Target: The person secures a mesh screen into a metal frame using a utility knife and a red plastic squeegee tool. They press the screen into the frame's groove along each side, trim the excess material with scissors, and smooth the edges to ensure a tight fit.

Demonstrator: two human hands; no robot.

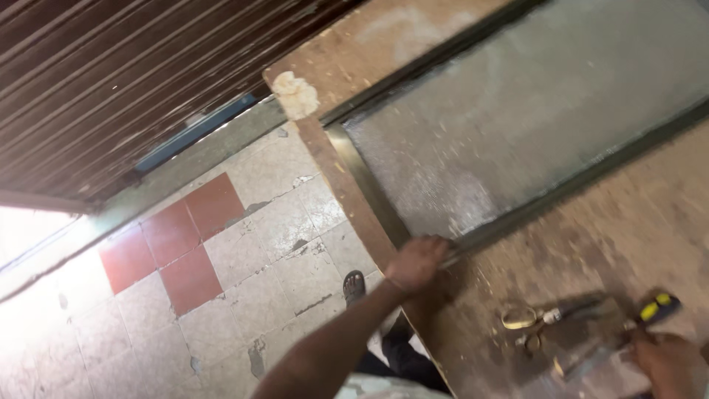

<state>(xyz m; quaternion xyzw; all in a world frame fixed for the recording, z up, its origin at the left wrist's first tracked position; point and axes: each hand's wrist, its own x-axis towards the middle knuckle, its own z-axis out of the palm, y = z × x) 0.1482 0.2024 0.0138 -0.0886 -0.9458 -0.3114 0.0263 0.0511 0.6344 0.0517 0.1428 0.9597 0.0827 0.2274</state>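
1. Door panel point(561, 244), head view: wooden, dusty, lying flat before you with a frosted glass pane point(532, 111) set in a dark frame.
2. Your left hand point(415, 263) is closed on a thin tool at the pane's lower corner; keep it pressed low along the frame.
3. Your right hand point(668, 362) grips a hammer point(620, 336); strike lightly, clear of the glass. Scissors point(535, 321) lie between.

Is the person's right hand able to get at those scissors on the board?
Probably yes: the scissors lie uncovered beside the right hand, but it already grips a yellow-handled tool.
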